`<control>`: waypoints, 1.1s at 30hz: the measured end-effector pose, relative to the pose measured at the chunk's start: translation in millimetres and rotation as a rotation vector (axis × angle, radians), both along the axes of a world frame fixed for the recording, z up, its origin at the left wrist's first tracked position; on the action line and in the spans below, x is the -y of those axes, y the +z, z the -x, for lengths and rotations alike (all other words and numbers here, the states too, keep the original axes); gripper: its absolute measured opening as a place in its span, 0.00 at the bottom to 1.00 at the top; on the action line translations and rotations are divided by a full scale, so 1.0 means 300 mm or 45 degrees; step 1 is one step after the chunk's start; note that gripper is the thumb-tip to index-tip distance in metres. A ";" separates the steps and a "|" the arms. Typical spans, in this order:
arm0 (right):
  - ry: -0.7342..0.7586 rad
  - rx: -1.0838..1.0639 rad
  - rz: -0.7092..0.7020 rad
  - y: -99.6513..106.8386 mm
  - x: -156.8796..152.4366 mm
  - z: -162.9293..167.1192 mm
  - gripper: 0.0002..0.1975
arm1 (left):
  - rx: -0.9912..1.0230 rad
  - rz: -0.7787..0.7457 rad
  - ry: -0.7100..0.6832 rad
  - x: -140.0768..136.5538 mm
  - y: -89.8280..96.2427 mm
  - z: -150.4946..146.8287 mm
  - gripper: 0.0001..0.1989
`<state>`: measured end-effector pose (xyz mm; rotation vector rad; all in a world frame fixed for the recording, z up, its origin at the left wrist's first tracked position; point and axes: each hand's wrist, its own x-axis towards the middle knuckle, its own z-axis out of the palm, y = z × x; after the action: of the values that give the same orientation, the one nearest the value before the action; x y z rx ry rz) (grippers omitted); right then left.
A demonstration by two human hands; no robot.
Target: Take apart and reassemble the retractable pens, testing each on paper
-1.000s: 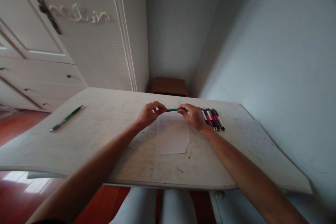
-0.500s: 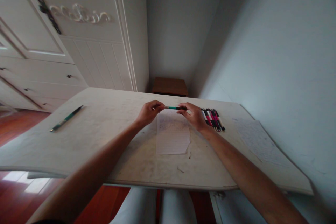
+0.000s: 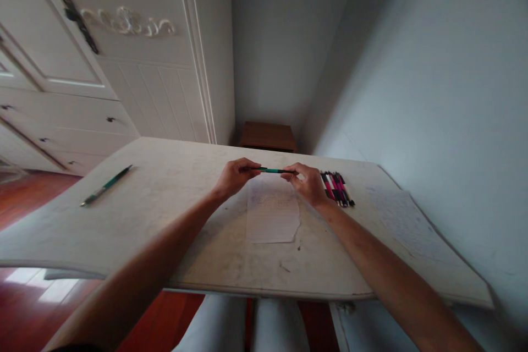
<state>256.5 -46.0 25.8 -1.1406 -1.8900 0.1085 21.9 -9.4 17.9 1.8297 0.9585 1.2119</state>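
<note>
A green and black pen (image 3: pixel 272 170) lies level between my two hands, above the far end of a lined sheet of paper (image 3: pixel 273 214). My left hand (image 3: pixel 238 175) pinches its left end between thumb and fingers. On the pen's right end, the fingertips of my right hand (image 3: pixel 304 180) are closed. My fingers cover both tips of the pen. Just right of my right hand, several pens (image 3: pixel 338 188) in black, pink and white lie side by side in a row.
Another green pen (image 3: pixel 106 186) lies on the left of the white table (image 3: pixel 185 231). A second written sheet (image 3: pixel 406 220) is at the right, near the wall (image 3: pixel 454 93). A white cabinet (image 3: pixel 165 82) stands behind on the left, and a brown wooden stool-like piece (image 3: pixel 267 135) beyond the far edge.
Both hands have stayed nearly in place with the pen between them. The pen's left end now looks dark at my left fingers, where it looked pale before.
</note>
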 end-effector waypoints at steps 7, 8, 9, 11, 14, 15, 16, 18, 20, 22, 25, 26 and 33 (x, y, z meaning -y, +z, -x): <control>0.010 0.016 0.110 0.023 0.014 0.000 0.08 | 0.027 -0.041 0.006 0.004 -0.006 -0.005 0.12; 0.010 0.021 0.116 0.025 0.016 0.000 0.08 | 0.005 -0.064 0.011 0.006 -0.005 -0.005 0.12; 0.010 0.026 0.121 0.026 0.016 0.000 0.09 | -0.019 -0.091 0.016 0.008 -0.002 -0.006 0.11; 0.004 0.048 0.132 0.028 0.016 -0.001 0.10 | -0.081 -0.156 0.029 0.014 0.005 -0.006 0.09; -0.018 0.117 0.137 0.032 0.015 -0.002 0.12 | -0.196 -0.269 0.053 0.023 0.016 -0.008 0.06; -0.019 0.137 0.141 0.033 0.015 -0.002 0.13 | -0.227 -0.302 0.063 0.026 0.019 -0.008 0.05; -0.017 0.147 0.151 0.035 0.015 -0.002 0.14 | -0.251 -0.328 0.070 0.027 0.021 -0.008 0.05; 0.003 0.141 0.202 0.036 0.015 -0.001 0.17 | -0.270 -0.358 0.086 0.026 0.022 -0.007 0.05; 0.046 0.102 0.290 0.035 0.015 -0.002 0.20 | -0.265 -0.369 0.098 0.021 0.019 -0.006 0.04; 0.111 0.042 0.384 0.029 0.010 -0.007 0.22 | -0.251 -0.366 0.106 0.017 0.014 -0.005 0.04; 0.186 -0.107 0.479 0.015 -0.007 -0.022 0.25 | -0.239 -0.352 0.114 0.010 0.007 -0.004 0.05; 0.190 -0.182 0.492 0.010 -0.014 -0.029 0.27 | -0.238 -0.350 0.120 0.008 0.005 -0.003 0.05; -0.099 -0.274 0.317 0.003 -0.070 -0.112 0.26 | -0.212 -0.356 0.206 -0.012 -0.006 0.009 0.05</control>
<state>290.0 -25.1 26.7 -1.3117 -1.6709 0.4163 19.4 -5.6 16.0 2.1333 1.0913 1.3640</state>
